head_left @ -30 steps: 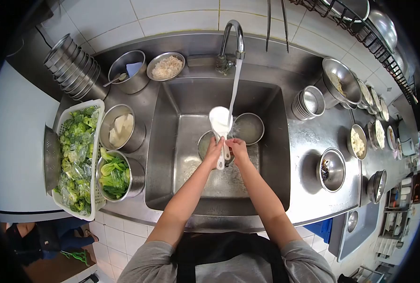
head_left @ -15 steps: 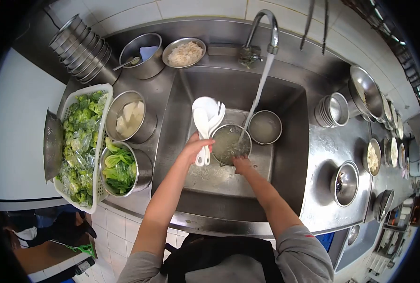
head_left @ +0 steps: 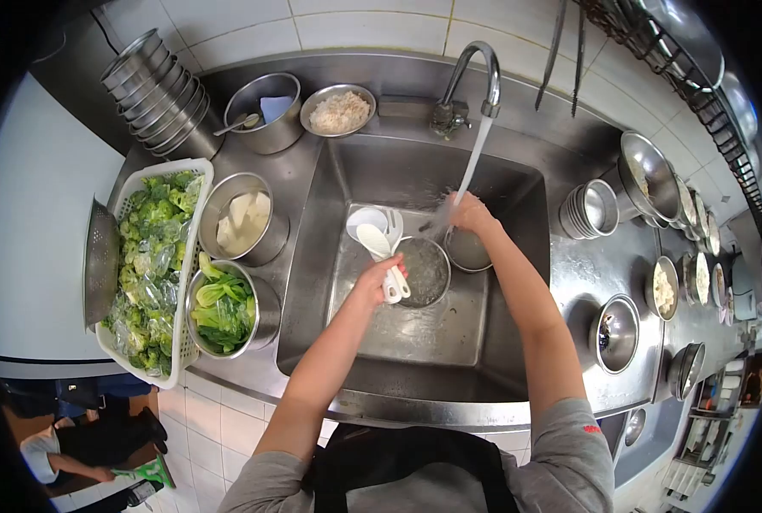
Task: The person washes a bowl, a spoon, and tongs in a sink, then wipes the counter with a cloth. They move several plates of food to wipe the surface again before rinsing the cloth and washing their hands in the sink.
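My left hand [head_left: 379, 278] is closed round the handles of several white utensils [head_left: 377, 239], a spoon and a fork-like one among them, low in the steel sink [head_left: 432, 333]. Close beside it stands a round pot [head_left: 428, 278] holding water. Under the stream from the tap [head_left: 484, 64] is my right hand [head_left: 469, 214], above a second steel pot [head_left: 469, 252]. A small dark thing shows by its fingers, which the splashing water partly hides. A white bowl [head_left: 366, 221] lies behind the utensils.
Left of the sink are a basket of greens [head_left: 189, 282], a pot of pale chunks [head_left: 244, 221] and a pot of leafy greens [head_left: 223, 308]. Stacked steel cups [head_left: 590, 208] and bowls [head_left: 618, 333] stand on the right. A person [head_left: 82, 445] is at lower left.
My right hand has moved from the front pot up and right into the tap stream. My left hand has moved slightly right and down, still with the white utensils. At lower left, more of the person shows.
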Tool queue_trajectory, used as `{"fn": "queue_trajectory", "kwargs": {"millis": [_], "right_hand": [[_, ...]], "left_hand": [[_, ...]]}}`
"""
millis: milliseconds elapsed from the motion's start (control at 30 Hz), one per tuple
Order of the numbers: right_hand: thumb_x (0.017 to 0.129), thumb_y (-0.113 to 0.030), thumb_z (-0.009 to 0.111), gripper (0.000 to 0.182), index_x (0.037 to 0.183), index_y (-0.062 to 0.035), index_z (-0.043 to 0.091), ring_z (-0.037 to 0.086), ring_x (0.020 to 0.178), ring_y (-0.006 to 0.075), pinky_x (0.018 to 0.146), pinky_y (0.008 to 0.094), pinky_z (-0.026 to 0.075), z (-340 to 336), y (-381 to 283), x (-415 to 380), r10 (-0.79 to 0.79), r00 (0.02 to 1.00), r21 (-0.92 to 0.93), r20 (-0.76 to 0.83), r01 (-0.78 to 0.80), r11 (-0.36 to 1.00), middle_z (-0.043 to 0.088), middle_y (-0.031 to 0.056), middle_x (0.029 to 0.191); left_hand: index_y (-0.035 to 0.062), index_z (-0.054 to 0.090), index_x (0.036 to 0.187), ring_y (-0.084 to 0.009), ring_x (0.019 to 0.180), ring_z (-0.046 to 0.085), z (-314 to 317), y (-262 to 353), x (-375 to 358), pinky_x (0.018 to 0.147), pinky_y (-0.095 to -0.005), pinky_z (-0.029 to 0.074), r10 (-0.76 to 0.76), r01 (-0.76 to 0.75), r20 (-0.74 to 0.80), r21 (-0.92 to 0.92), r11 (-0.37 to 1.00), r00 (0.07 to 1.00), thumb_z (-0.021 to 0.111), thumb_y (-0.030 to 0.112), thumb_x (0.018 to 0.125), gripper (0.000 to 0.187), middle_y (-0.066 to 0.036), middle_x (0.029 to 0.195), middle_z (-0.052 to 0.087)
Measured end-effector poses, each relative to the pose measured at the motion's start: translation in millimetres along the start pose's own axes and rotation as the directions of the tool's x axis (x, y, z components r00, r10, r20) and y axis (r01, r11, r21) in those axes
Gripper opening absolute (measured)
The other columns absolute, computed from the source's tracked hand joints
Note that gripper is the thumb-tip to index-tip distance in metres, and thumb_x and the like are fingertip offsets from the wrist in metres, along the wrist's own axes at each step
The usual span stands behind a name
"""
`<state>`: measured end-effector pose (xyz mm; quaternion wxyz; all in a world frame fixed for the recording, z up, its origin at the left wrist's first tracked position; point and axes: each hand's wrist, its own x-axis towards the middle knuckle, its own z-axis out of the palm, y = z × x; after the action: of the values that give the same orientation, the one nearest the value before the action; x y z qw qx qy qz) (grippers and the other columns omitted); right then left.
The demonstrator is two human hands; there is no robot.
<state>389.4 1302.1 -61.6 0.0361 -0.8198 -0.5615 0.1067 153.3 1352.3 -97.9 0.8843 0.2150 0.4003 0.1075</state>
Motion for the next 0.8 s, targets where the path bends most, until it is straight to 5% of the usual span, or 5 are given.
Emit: {"fn": "queue_trajectory", "kwargs": {"millis": [167,200,367,700,800], "right_hand": [[0.07,-0.018,0.055,0.022,0.069,0.0037,0.059,0.06,0.069,0.0347,0.065,0.0394,0.049,-47,-19,-31,0.214,0.976,0.408,-0.044,-0.178,0.895,0.059,0.0225,0.069],[0.069,-0.019,0.058,0.023,0.068,0.0038,0.059,0.059,0.069,0.0346,0.064,0.0398,0.048,-48,-28,-39,0.182,0.95,0.28,-0.253,-0.108,0.954,0.058,0.0224,0.067],[0.071,-0.015,0.056,0.016,0.078,-0.0002,0.055,0.058,0.068,0.034,0.06,0.0417,0.047,-26,-58,-91,0.127,0.922,0.152,-0.366,-0.075,0.986,0.059,0.019,0.075],[0.075,-0.011,0.056,0.029,0.103,-0.0019,0.052,0.053,0.088,0.0302,0.072,0.0375,0.046,2,-47,-111,-0.077,0.85,0.214,-0.522,0.217,0.952,0.052,0.0138,0.104],[0.081,-0.014,0.05,0.025,0.103,-0.0013,0.049,0.056,0.085,0.0326,0.074,0.0378,0.045,39,-52,-107,0.404,0.837,0.874,-0.368,0.162,0.459,0.057,0.0166,0.092]], "left_hand": [[0.0044,0.053,0.085,-0.0183,0.064,0.054,32,-24,45,0.061,-0.0328,0.048,-0.02,0.025,0.031,-0.163,0.986,0.999,0.059,0.013,0.08,0.012,-0.007,0.073,0.056],[0.0042,0.053,0.085,-0.019,0.066,0.055,39,-27,49,0.062,-0.0327,0.05,-0.029,0.035,0.038,-0.172,0.984,0.999,0.057,0.013,0.08,0.011,-0.008,0.075,0.056],[0.0036,0.053,0.092,-0.0214,0.075,0.059,81,-24,56,0.07,-0.0356,0.051,-0.053,0.128,0.235,-0.316,0.94,0.971,0.055,0.015,0.082,0.015,-0.01,0.083,0.058],[0.0035,0.053,0.095,-0.0199,0.069,0.06,78,8,55,0.056,-0.0364,0.051,0.021,-0.057,0.192,0.185,0.981,0.981,0.059,0.011,0.08,0.018,-0.009,0.083,0.059],[0.0002,0.05,0.095,-0.0226,0.068,0.061,45,26,41,0.052,-0.0354,0.052,0.064,-0.101,0.214,0.17,0.98,0.975,0.056,0.007,0.08,0.017,-0.014,0.08,0.058]]}}
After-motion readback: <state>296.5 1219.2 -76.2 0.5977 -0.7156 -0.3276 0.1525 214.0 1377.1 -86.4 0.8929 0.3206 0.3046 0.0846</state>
